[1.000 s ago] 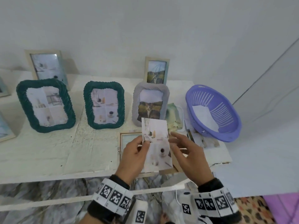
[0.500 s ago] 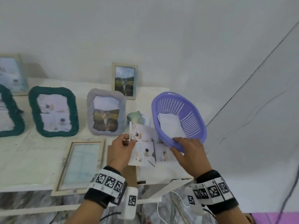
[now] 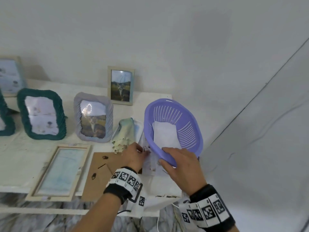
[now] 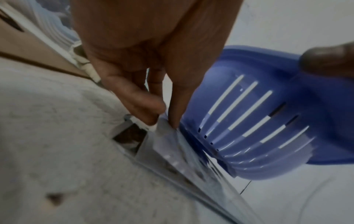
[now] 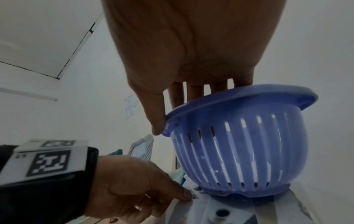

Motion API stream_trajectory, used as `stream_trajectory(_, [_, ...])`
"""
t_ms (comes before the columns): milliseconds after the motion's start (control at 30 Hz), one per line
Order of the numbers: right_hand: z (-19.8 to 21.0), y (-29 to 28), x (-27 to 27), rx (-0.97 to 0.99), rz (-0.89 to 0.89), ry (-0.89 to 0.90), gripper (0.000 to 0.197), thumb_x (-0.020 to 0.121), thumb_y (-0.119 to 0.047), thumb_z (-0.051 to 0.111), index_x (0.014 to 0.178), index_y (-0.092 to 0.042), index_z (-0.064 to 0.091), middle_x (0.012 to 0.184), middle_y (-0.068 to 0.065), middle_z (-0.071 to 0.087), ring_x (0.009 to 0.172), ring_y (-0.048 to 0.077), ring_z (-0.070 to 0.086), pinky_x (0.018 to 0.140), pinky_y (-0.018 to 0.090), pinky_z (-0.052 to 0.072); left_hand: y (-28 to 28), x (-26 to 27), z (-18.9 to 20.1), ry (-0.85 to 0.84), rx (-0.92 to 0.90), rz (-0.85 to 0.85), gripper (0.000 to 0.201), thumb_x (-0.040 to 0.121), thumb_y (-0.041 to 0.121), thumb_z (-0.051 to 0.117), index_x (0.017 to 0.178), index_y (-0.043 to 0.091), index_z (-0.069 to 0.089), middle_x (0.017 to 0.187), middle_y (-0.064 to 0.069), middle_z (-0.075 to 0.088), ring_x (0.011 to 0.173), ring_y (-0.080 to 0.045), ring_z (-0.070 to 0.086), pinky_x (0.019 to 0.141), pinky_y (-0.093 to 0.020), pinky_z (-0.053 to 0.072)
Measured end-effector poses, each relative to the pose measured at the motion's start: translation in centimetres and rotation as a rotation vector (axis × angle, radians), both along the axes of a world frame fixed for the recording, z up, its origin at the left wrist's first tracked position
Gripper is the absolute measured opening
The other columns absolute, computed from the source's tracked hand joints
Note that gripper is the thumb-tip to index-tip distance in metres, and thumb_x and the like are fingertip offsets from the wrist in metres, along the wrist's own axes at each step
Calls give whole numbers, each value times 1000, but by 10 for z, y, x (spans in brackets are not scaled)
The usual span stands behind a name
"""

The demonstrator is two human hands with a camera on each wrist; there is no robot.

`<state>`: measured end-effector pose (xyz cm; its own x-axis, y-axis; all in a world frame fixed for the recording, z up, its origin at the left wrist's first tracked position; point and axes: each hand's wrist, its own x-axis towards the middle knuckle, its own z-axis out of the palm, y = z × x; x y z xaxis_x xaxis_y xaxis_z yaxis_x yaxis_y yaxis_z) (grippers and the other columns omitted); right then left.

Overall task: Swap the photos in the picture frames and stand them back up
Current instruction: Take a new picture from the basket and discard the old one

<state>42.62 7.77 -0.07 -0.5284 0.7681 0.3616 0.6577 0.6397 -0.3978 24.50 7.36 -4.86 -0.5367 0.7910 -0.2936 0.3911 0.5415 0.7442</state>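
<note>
My left hand (image 3: 145,152) pinches the edge of a photo (image 3: 151,164) between thumb and fingers, low against the foot of the purple basket (image 3: 187,131). The left wrist view shows that pinch (image 4: 165,119) on the top sheet of a small pile of photos (image 4: 172,153). My right hand (image 3: 163,155) grips the basket's near rim, thumb under it (image 5: 159,124), and the basket (image 5: 239,151) is tipped up off the pile. An empty wooden frame (image 3: 61,169) lies flat at the front, with its brown backing board (image 3: 98,174) beside it.
A grey frame (image 3: 93,118), a green frame (image 3: 41,114) and a small wooden frame (image 3: 121,85) stand behind. A crumpled cloth (image 3: 124,133) lies between the grey frame and the basket. White paper (image 3: 165,136) lies inside the basket. The table edge (image 3: 167,193) is close below my hands.
My right hand let go of the photo and took the basket's rim, tipping it up. My left hand carried the photo right and down to the pile at the basket's foot.
</note>
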Motion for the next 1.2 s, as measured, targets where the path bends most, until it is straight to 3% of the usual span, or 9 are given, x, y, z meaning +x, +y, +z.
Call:
stream_trajectory(133, [-6,-1,-3,16,25,-83,30,83,-50,57,101,-27,65,71,-7,63,65,22,56,55,34,43,0,-1,-1,72,-55,-46,20,85,32,69,89,12,64,88,-8,67,91,-30,61,68,-30,36])
stream_trajectory(267, [-15,-2,-6,2,54,-160,30,81,-53,54,98,-30,64,68,-10,58,63,20,53,55,31,38,-3,-2,1,62,-40,-51,10,86,24,65,91,16,64,86,-4,65,85,-26,60,68,-29,37])
stream_trajectory(400, [-8,3,-4,-156,123,-162,43,86,-61,47,108,-29,64,82,-9,64,74,18,58,63,34,46,-5,-10,-2,12,72,-35,3,93,22,59,91,20,60,86,-3,68,76,-23,61,71,-32,48])
stream_trajectory(500, [13,23,4,-408,146,-36,54,84,-68,44,119,-31,63,96,-12,65,83,7,59,77,28,49,-8,-14,8,-246,223,45,21,101,24,48,95,13,65,82,-8,71,73,-27,68,60,-37,58])
stream_trajectory(633, [51,70,5,-359,70,-38,31,90,-48,59,115,-30,64,92,-13,65,79,6,62,79,28,50,-11,-13,26,-453,337,70,19,99,30,54,105,15,65,83,-6,73,67,-17,70,53,-28,53])
stream_trajectory(833, [80,139,-29,-349,27,-380,41,90,-46,59,124,-23,59,113,-2,65,103,19,60,90,32,45,-7,-18,27,-434,363,53,32,91,19,67,121,12,60,81,-17,70,63,-17,67,51,-27,55])
stream_trajectory(1000, [57,176,-80,-360,53,-703,49,88,-40,65,127,-11,57,128,4,59,115,24,57,96,36,47,-6,-21,24,-456,371,42,34,90,18,68,122,12,59,79,-17,69,62,-16,67,52,-29,56])
stream_trajectory(1067, [39,183,-94,-374,53,-803,51,85,-38,69,126,-10,55,125,6,61,110,26,59,92,38,50,-6,-21,23,-447,374,30,34,90,19,68,122,13,59,78,-16,69,64,-17,67,52,-30,56])
stream_trajectory(1200, [1,190,-100,-365,77,-878,52,70,-45,80,105,-14,57,103,7,64,84,27,63,67,36,52,-7,-21,22,-433,386,16,34,90,19,68,122,13,59,79,-16,69,64,-19,67,52,-30,57])
